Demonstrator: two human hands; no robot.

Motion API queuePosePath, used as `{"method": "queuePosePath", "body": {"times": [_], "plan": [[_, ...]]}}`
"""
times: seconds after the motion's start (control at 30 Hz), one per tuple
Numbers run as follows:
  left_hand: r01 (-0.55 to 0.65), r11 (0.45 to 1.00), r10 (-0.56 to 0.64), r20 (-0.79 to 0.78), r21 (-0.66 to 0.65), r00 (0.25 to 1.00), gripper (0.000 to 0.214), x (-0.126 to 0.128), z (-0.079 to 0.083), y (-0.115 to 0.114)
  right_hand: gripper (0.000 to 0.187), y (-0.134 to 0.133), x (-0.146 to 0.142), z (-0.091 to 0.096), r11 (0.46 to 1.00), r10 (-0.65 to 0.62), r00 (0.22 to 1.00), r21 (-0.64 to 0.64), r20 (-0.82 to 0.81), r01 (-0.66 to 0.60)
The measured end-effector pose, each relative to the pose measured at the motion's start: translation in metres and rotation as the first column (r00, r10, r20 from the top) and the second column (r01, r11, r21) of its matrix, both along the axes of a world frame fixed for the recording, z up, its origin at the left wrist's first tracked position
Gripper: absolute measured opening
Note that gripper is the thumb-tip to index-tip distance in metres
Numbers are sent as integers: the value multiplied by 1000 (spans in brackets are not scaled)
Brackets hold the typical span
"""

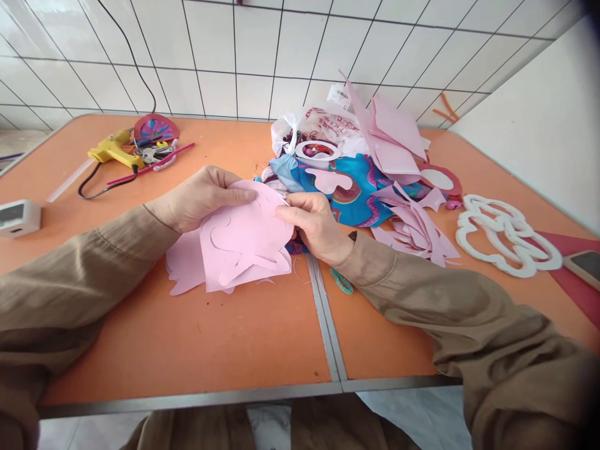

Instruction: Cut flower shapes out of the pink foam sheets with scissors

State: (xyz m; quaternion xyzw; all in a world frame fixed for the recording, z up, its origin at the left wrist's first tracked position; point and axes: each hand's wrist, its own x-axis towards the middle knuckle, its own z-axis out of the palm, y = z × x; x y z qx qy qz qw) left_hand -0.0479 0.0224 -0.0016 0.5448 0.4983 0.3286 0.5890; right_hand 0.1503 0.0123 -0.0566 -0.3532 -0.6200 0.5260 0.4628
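A pink sheet [248, 234], paper or thin felt, with curved cuts and drawn outlines in it, is held up between both hands. My left hand [206, 197] pinches its upper left edge, thumb on top. At the upper right edge, my right hand [316, 222] grips the same sheet between thumb and fingers. Beneath it, another pink cut piece [185, 265] lies on the table. Just beyond my hands, a small pink cloud-like cutout [328, 180] rests on blue patterned fabric [359, 209].
Pink scraps [417, 228] and folded pink sheets [391, 134] lie to the right, near white cloud-shaped outlines [509, 234] and a phone [585, 265]. A yellow glue gun [115, 150] sits at back left, a white device [19, 217] at far left. A plastic bag [337, 128] stands near the tiled wall.
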Motion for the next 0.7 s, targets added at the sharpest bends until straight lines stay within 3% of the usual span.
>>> {"method": "queuePosePath", "body": {"times": [0.7], "plan": [[112, 993, -111, 40, -20, 993, 12, -2, -1, 0, 37, 2, 1, -4, 998, 65, 996, -22, -67, -66]]}}
